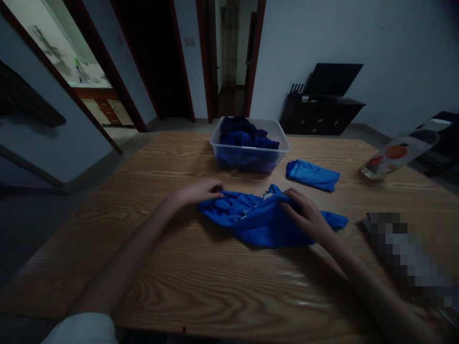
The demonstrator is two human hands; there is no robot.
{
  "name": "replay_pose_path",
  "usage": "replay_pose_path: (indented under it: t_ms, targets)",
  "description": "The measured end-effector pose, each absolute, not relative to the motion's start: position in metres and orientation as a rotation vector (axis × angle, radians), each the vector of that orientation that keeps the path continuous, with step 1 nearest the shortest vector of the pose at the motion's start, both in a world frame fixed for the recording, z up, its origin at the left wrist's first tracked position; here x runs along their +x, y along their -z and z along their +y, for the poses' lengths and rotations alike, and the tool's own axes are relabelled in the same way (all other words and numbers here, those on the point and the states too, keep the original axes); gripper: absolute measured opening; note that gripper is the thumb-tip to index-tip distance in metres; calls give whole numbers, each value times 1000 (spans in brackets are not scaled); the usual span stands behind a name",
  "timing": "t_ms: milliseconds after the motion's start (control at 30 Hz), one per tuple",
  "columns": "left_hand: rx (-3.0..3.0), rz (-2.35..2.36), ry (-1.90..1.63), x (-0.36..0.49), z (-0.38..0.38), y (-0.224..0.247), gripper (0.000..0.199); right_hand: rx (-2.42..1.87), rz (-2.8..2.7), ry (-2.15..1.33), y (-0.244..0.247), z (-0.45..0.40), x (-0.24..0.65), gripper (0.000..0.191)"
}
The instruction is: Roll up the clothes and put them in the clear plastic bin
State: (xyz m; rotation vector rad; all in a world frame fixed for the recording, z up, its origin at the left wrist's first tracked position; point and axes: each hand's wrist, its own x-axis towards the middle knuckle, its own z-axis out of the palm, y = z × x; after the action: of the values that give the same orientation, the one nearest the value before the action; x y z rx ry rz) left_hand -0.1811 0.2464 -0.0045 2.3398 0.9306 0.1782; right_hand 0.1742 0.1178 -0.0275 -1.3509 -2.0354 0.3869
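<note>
A bright blue cloth garment (272,224) lies crumpled on the wooden table (201,286), with small white marks on it. At its left end, my left hand (204,191) pinches the edge between thumb and fingers. My right hand (304,212) grips the garment's upper right part, its fingers curled into the fabric. Part of the garment pokes out to the right beyond my right wrist. Just behind it lies a folded blue cloth (313,175). What kind of garment it is, I cannot make out.
A clear plastic bin (251,160) with dark blue clothes (247,136) stands at the table's far side. To the right are a tilted-looking clear jug (398,153) with fruit pictures and a blurred-out flat object (412,258). A dark cabinet (319,114) stands by the wall.
</note>
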Motion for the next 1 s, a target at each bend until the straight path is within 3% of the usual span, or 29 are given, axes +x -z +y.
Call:
replay_pose_path:
  t_ms: [267,400,500,567,667,733,867,1000]
  targets:
    - [2023,883,-432,-196,248,-30,38,-1137,-1436,-1025,4,105,199,33]
    - [2002,940,-570,-198,249,-35,36,-892,-1674,-1534,-15,96,201,53]
    - [1961,951,-584,-197,250,-35,35,-1100,-1993,-1781,-20,91,191,41]
    - [1937,952,-560,-196,250,-34,37,-1288,-2140,-1463,-14,91,178,34]
    - [2020,967,-603,-194,252,-37,38,-1330,-2238,-672,7,93,156,27]
    - [2083,973,-657,-193,252,-39,39,-1302,-2289,-378,23,94,145,33]
    - [2052,944,-748,-185,246,-45,39,-1294,-2351,-297,43,96,137,51]
    - [1873,888,-784,-174,235,-49,41,-1278,-2406,-507,37,94,140,34]
